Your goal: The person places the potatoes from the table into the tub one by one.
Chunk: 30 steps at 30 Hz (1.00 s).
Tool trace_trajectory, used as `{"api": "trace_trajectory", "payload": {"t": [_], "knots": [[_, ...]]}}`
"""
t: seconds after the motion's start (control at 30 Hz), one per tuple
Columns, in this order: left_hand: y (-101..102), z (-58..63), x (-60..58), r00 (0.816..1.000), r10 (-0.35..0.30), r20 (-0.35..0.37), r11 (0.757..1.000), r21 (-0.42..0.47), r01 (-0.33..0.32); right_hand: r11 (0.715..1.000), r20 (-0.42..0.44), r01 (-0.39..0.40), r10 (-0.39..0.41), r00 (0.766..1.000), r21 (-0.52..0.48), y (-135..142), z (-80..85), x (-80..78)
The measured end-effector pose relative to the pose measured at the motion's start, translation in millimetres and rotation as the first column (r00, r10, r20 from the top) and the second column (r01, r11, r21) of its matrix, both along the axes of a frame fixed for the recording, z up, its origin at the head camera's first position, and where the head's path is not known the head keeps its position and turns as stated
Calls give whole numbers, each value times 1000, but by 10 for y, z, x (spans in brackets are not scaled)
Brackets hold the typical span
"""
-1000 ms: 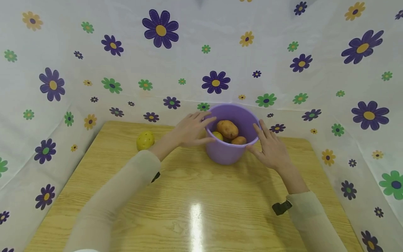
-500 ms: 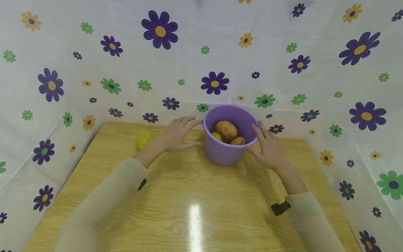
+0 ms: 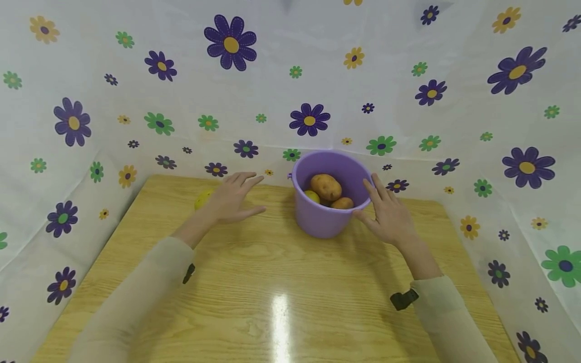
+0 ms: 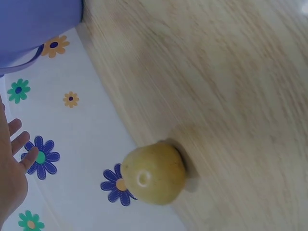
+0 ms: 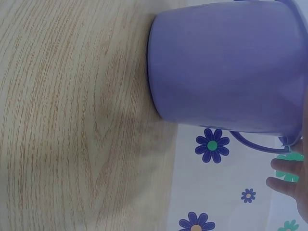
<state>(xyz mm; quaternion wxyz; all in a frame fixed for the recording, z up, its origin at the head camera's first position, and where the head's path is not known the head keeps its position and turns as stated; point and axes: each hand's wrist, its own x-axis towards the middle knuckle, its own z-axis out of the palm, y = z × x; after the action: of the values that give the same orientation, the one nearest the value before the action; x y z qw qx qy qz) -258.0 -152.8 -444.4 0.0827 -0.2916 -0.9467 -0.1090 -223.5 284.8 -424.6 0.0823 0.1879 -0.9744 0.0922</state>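
Observation:
A purple bucket (image 3: 320, 222) stands upright near the table's back edge. Inside it show a large potato (image 3: 326, 186), a smaller brown one (image 3: 342, 203) and a yellow roundish piece (image 3: 312, 196). My right hand (image 3: 390, 214) rests its fairly straight fingers at the bucket's right rim, the thumb along the front side. Left of the bucket, my left hand (image 3: 229, 200) is held out with spread fingers, holding nothing. Behind its wrist, partly hidden in the head view, lies a yellow fruit-like round thing (image 4: 154, 173) on the table, apart from the hand.
The wooden table (image 3: 245, 282) reaches back to a white cloth (image 3: 268, 91) printed with flowers, which also hangs at both sides. A thin purple handle (image 5: 255, 146) hangs down the back of the bucket. Each wrist wears a dark strap (image 3: 404, 299).
My left hand has left the bucket's left rim and moved left, now overlapping the yellow round thing in the head view. My right hand and the bucket have stayed put.

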Motion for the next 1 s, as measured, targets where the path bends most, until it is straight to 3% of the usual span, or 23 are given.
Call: {"api": "trace_trajectory", "payload": {"t": [0.17,0.4,0.63,1.0], "knots": [[-147,-71,14,999,33,19,999,27,-33,1000,8,0,0,1000,-1,1,6,7],[-342,-156,-19,999,52,-5,998,-26,-52,1000,17,1,-1,1000,-2,14,15,21],[-522,-216,3,996,80,25,997,4,-80,1000,-2,-7,7,1000,3,21,7,11],[-710,-382,-14,991,134,21,991,-4,-134,999,-10,-17,17,1000,31,23,10,3]]}}
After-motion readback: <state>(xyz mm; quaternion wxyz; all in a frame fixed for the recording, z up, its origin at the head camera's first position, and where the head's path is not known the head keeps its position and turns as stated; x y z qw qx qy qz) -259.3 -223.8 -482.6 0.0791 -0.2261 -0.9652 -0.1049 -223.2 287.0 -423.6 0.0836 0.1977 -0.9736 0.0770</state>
